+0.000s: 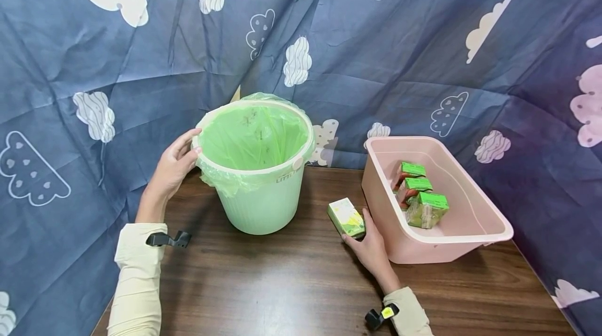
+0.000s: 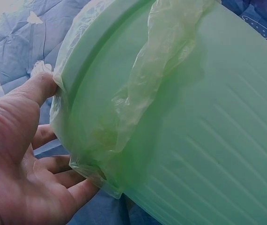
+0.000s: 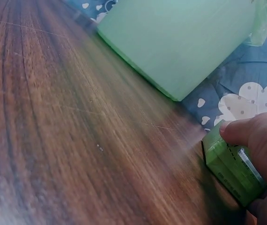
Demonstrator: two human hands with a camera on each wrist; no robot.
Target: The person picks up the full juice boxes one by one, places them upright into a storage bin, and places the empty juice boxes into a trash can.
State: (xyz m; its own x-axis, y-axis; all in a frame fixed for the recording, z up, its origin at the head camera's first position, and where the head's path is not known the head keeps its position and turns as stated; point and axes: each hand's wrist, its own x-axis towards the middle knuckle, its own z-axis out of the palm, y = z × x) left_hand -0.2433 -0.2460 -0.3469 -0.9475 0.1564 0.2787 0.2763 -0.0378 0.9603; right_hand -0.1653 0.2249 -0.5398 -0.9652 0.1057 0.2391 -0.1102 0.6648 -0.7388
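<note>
At the left of the head view, a pale green trash bin [image 1: 263, 205] stands on the table, lined with a thin green plastic bag [image 1: 249, 142] folded over its rim. My left hand [image 1: 171, 166] holds the rim's left side, thumb and fingertips at its edge. The left wrist view shows that hand [image 2: 35, 154] close up, against the rim and the loose bag. Between the bin and a pink tub [image 1: 385, 221], my right hand [image 1: 373, 247] grips a small green and white box [image 1: 346, 217] low over the table, thumb on one side [image 3: 234, 171].
Inside the pink tub are several small packs with bright green tops [image 1: 430, 203]. A dark wooden table [image 1: 263, 284] lies under everything. Blue cloth [image 1: 155, 64] with cloud prints hangs behind and at both sides.
</note>
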